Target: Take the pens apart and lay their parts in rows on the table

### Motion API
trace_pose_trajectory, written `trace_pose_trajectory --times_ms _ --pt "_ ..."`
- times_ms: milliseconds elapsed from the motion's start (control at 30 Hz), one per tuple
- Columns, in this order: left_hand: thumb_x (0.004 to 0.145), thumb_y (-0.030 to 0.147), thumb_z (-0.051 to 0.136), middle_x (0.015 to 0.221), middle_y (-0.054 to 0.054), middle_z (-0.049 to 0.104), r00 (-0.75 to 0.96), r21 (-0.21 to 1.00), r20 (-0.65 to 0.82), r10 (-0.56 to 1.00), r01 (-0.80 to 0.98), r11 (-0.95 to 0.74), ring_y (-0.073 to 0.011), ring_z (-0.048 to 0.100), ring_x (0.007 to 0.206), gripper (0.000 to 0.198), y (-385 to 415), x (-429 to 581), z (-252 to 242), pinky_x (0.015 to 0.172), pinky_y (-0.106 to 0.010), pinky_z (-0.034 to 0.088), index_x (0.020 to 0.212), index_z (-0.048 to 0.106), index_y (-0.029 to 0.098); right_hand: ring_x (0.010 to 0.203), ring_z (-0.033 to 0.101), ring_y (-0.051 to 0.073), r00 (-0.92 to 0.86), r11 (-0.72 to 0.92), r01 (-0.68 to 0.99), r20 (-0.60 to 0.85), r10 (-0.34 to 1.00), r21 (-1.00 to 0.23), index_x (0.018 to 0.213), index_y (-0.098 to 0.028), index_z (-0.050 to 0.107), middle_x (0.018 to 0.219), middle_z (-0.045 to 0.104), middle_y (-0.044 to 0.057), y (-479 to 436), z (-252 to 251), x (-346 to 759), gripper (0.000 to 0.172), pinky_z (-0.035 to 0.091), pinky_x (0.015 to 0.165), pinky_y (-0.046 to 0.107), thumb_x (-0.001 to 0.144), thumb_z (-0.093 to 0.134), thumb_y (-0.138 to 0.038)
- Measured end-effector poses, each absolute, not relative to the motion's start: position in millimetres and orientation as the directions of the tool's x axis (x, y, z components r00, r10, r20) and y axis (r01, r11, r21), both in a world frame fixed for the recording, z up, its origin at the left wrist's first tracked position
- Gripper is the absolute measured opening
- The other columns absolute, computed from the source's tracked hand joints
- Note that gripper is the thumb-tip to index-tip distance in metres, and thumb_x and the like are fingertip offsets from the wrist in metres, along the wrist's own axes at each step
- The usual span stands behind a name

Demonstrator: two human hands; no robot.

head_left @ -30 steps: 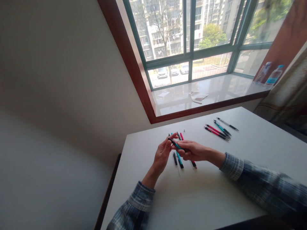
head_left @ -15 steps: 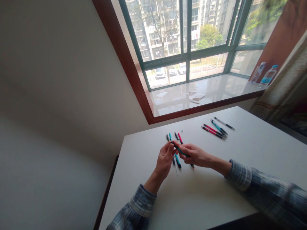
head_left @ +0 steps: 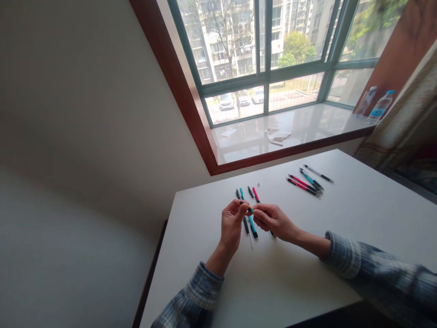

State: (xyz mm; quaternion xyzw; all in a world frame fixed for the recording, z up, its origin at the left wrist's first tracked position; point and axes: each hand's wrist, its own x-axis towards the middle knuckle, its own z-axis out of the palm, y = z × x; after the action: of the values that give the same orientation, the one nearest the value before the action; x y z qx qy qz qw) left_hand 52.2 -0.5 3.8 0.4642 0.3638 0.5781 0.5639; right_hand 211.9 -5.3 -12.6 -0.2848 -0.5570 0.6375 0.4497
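Observation:
A black-and-teal pen piece [head_left: 250,210] is held between my two hands above the white table. My left hand [head_left: 232,224] pinches its black end; my right hand [head_left: 278,223] grips the other end, where the fingers cover much of it. Under and around the hands lie pen parts: a teal barrel [head_left: 253,228], a black part [head_left: 246,225], a black cap-like piece [head_left: 251,192], a pink-red piece [head_left: 256,194] and a thin white refill [head_left: 251,241]. Whether the held parts are joined cannot be made out.
Several pens lie to the right on the table [head_left: 344,214]: red pens [head_left: 302,185], a teal pen [head_left: 310,179] and a clear-and-black pen [head_left: 318,173]. A tiny grey piece [head_left: 258,184] sits behind the parts. Beyond are a windowsill [head_left: 246,150] and plastic bottles [head_left: 381,107].
My right hand has turned and its fingers now cover most of the teal length that showed before. Both hands stay close together; the loose pens and parts look unmoved.

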Motion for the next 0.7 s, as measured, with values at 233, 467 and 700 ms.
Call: trace_pose_trajectory --times_ms 233,467,700 --pt "0.077 0.043 0.087 0.080 0.001 0.061 0.149 0.920 0.090 0.985 -0.391 -0.025 -0.0108 0.056 0.071 0.038 8.1 47.1 8.5 0.071 -0.024 0.047 0.098 0.069 0.018 0.054 0.043 0.008 -0.413 0.122 -0.206 0.199 0.889 -0.971 0.096 -0.017 0.060 0.071 0.054 -0.003 2.9 -10.7 212.6 0.038 0.033 0.049 0.022 0.099 0.058 -0.054" --pt "0.080 0.038 0.085 0.086 -0.003 0.067 0.137 0.927 0.033 0.990 -0.375 0.021 -0.0117 0.059 0.076 0.036 17.8 39.4 7.3 0.080 -0.027 0.050 0.105 0.075 0.014 0.048 0.038 0.006 -0.535 0.027 -0.210 0.138 0.833 -0.977 0.098 -0.014 0.064 0.068 0.052 -0.004 25.5 -9.5 219.8 0.047 0.027 0.043 0.021 0.097 0.057 -0.060" --pt "0.079 0.035 0.086 0.074 0.003 0.059 0.098 0.946 0.099 0.990 -0.318 -0.063 -0.0081 0.053 0.066 0.028 21.6 36.4 1.6 0.068 -0.022 0.046 0.083 0.065 0.017 0.056 0.056 0.009 -0.476 0.080 -0.128 0.132 0.870 -0.989 0.099 -0.017 0.060 0.076 0.060 -0.002 27.0 -14.7 219.3 0.041 0.039 0.049 0.021 0.086 0.077 -0.052"
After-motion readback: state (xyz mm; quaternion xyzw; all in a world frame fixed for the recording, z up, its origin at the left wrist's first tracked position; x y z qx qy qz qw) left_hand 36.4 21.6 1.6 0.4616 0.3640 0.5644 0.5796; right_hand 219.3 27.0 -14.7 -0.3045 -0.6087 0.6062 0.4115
